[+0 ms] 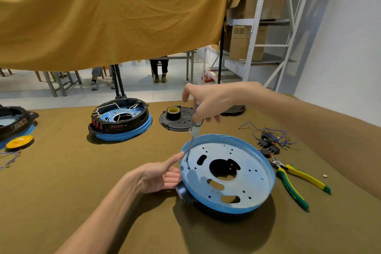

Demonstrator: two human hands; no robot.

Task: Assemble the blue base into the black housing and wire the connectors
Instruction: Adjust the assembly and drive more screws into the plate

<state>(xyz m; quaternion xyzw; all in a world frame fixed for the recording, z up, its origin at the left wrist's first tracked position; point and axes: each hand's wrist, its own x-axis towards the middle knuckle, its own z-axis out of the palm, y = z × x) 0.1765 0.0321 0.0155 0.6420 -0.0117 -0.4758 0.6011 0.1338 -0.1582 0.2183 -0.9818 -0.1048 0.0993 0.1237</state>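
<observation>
Right hand (208, 102) grips screwdriver (195, 130), tip at a hole near blue base (253, 173) left rim; base sits on black housing (185, 193), worktop's near-right part. Left hand (158, 177), fingers straight, steadies rim. Keep driver vertical, press firmly.

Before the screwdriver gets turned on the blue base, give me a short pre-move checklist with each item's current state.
1. Right hand grips the screwdriver: ok.
2. Screwdriver tip sits at a hole near the left rim of the blue base: ok.
3. Screw present under the tip: cannot tell, too small.
4. Left hand steadies the base's left rim, fingers straight: ok.
5. Base seated fully in the black housing: cannot tell, housing mostly hidden beneath it.
6. Pliers and connectors lie apart from the base: ok.
</observation>
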